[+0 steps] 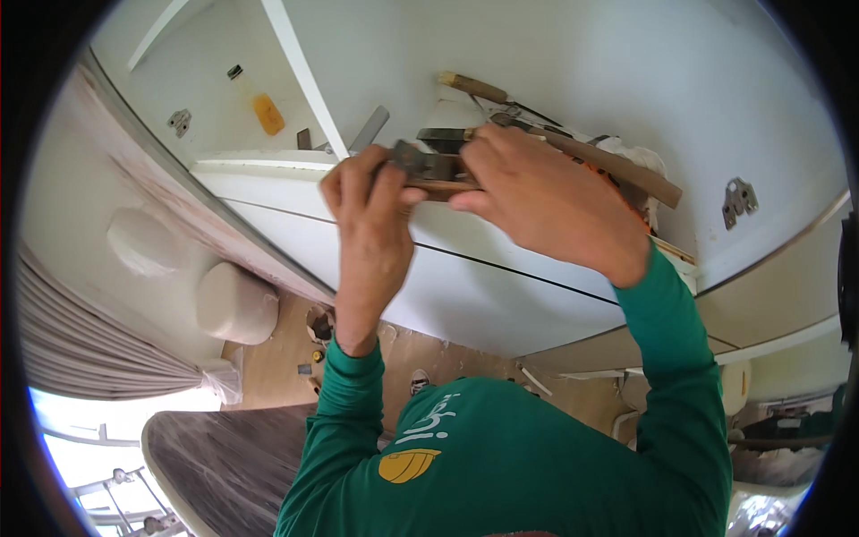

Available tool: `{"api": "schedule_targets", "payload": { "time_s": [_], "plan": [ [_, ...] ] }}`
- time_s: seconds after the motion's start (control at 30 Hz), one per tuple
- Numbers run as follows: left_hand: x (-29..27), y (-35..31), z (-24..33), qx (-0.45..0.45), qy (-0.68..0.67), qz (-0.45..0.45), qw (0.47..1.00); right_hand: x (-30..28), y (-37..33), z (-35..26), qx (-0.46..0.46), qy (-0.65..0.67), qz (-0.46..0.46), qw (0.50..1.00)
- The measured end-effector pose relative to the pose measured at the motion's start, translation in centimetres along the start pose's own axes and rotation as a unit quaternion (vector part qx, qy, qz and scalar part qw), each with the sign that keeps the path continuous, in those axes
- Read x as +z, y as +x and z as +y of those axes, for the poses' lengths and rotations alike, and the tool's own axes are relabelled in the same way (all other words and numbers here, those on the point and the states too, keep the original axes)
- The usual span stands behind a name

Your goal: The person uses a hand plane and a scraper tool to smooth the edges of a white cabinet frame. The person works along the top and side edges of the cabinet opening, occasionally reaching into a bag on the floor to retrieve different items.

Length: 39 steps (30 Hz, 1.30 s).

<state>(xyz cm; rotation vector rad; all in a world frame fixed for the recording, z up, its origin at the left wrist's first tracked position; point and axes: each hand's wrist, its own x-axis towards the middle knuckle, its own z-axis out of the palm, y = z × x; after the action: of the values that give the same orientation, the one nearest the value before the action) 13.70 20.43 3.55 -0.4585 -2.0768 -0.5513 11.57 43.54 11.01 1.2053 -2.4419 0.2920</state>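
Note:
Both of my hands meet at the front edge of a white cabinet, around a brown wooden tool with dark metal parts (438, 188), which looks like a small hand plane. My left hand (369, 192) has its fingers curled over the dark metal end. Across the other end, my right hand (528, 188) grips with its thumb along the near side. My fingers cover much of the tool, so its full shape is hidden. Just beyond my right hand lie a long wooden handle (617, 167) and a wooden-handled tool (474, 87).
A bottle of orange liquid (267, 114) and a metal hinge (179, 123) are in the left compartment. Another hinge (739, 203) sits at the right. A white divider (304, 76) rises left of my hands. Below are a white stool (237, 302) and a dark-topped table (233, 465).

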Motion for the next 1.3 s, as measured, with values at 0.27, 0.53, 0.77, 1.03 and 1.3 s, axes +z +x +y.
{"api": "schedule_targets", "payload": {
  "time_s": [0.27, 0.53, 0.77, 1.03, 1.3],
  "plan": [
    [2.8, 0.6, 5.7, 0.034, -0.066, -0.031, 0.997, -3.1, -6.4, 1.3, 0.073, 0.000, 0.007, 0.997],
    [5.2, 0.5, 9.9, 0.088, -0.117, -0.011, 0.989, -6.5, -11.2, 1.0, 0.195, -0.022, -0.072, 0.978],
    [6.3, 0.2, 13.1, 0.087, -0.171, -0.006, 0.981, -7.3, -15.4, -0.9, 0.208, -0.200, -0.050, 0.956],
    [6.5, 0.5, 15.1, 0.120, -0.177, 0.040, 0.976, -9.1, -15.1, -3.1, 0.264, -0.190, -0.068, 0.943],
    [-0.9, 1.5, 2.4, 0.081, -0.051, -0.020, 0.995, -2.4, -3.9, -3.8, 0.113, -0.113, 0.024, 0.987]
  ]
}}
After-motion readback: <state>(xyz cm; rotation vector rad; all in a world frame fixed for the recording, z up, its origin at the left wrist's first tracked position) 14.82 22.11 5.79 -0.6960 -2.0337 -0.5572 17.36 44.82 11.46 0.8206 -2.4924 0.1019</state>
